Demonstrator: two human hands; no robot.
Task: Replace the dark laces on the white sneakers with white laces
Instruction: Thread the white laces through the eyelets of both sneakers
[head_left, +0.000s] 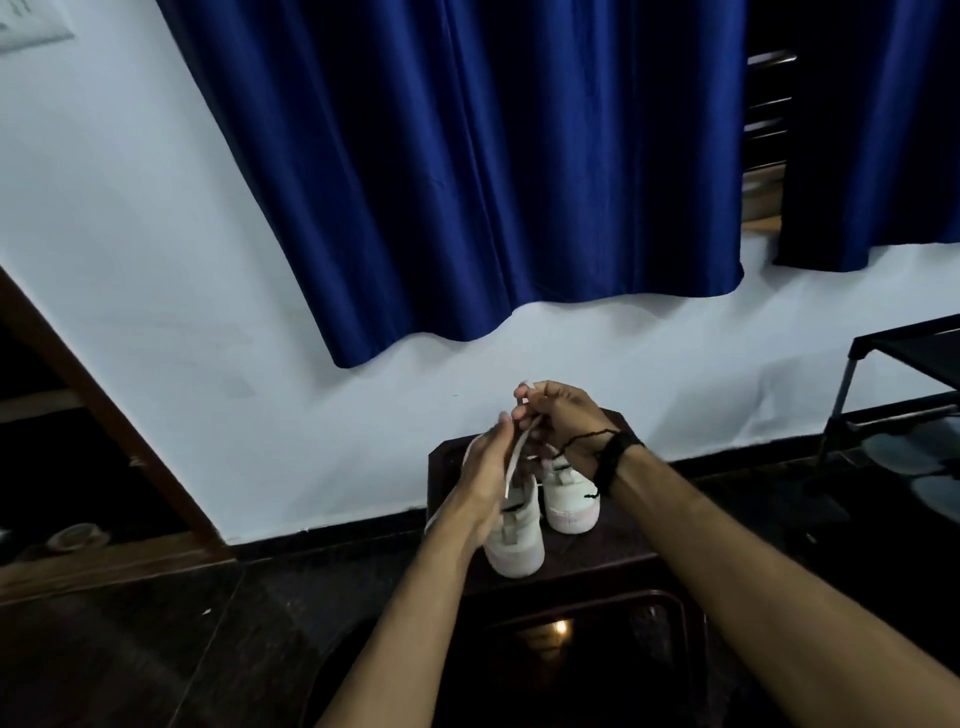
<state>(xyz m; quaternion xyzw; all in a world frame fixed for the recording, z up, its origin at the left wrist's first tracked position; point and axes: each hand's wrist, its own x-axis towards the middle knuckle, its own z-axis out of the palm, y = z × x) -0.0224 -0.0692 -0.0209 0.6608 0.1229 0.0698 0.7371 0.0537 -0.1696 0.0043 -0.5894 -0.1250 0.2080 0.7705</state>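
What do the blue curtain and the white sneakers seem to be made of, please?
The blue curtain looks like a satin-type woven fabric: it hangs in soft folds with a glossy sheen along the ridges. The white sneakers look like smooth leather or a synthetic imitation, matte, with stiff stitched panels; which one cannot be told from here.

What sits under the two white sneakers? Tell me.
The two white sneakers stand on a dark table, close to the wall. The left hand and right hand, holding a white lace, cover the tabletop behind them.
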